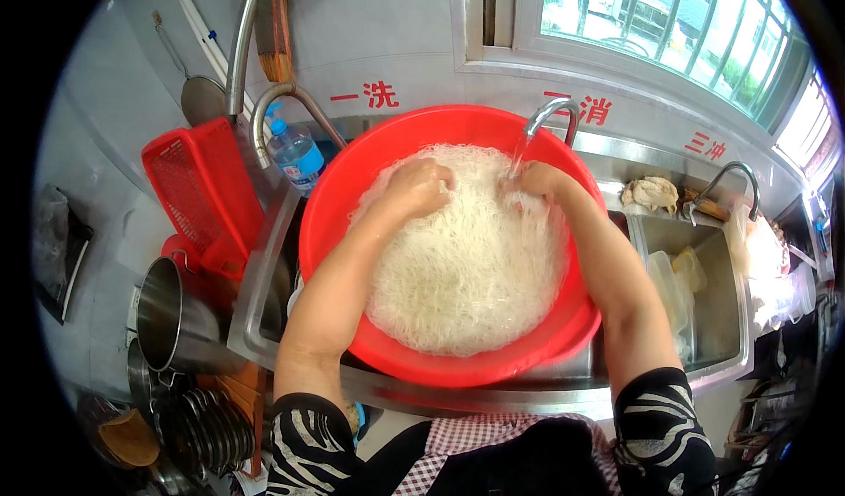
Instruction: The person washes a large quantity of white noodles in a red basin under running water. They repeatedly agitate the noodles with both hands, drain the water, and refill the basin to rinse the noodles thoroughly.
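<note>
A large red plastic basin (455,372) rests across the sink in front of me, filled with thin white noodles (462,271) in water. On the upper left of the noodles, my left hand (422,186) has its fingers curled into the strands. My right hand (538,180) grips strands at the upper right, its fingertips partly hidden among them. Water runs from a curved chrome faucet (551,108) beside my right hand.
Left of the basin are a blue-labelled pump bottle (300,159), another faucet (257,133), a red plastic basket (204,192) and a tall steel pot (178,318). At right, a sink compartment (716,298) holds plastic containers (670,291); a cloth (650,193) lies behind it.
</note>
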### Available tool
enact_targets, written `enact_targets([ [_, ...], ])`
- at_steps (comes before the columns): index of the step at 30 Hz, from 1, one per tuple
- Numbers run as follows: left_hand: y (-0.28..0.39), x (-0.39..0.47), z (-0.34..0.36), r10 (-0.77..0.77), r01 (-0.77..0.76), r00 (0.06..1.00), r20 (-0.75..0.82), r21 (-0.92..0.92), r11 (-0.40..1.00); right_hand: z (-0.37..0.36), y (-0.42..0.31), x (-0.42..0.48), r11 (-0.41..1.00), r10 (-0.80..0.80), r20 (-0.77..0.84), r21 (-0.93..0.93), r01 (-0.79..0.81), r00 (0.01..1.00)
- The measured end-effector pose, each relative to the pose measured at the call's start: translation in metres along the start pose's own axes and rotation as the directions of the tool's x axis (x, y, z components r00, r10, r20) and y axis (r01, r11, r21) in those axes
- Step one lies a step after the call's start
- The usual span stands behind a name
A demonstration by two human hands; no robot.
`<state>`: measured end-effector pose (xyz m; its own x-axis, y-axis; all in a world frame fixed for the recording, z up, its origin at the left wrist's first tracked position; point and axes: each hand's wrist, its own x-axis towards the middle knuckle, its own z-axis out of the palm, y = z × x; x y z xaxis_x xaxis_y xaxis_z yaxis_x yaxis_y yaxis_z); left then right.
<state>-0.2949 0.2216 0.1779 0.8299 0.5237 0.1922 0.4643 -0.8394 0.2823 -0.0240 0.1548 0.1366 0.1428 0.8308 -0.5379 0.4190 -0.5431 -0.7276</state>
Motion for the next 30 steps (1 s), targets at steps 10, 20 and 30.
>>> enact_targets([
  [10, 0.071, -0.02, 0.092, 0.41, -0.264, 0.884, 0.225, -0.483, 0.835, 0.008, -0.007, -0.014, 0.786, -0.226, -0.007, -0.592, 0.178, 0.974],
  [20, 0.05, 0.006, 0.045, 0.289, 0.494, 0.694, 0.66, -0.728, 0.476, 0.01, 0.005, 0.0, 0.663, -0.218, -0.22, -0.748, -0.021, 0.951],
  [30, -0.006, 0.009, 0.007, 0.096, 0.509, 0.83, 0.549, -0.817, 0.271, 0.016, 0.005, 0.002, 0.705, -0.634, -0.128, -0.5, 0.503, 0.763],
])
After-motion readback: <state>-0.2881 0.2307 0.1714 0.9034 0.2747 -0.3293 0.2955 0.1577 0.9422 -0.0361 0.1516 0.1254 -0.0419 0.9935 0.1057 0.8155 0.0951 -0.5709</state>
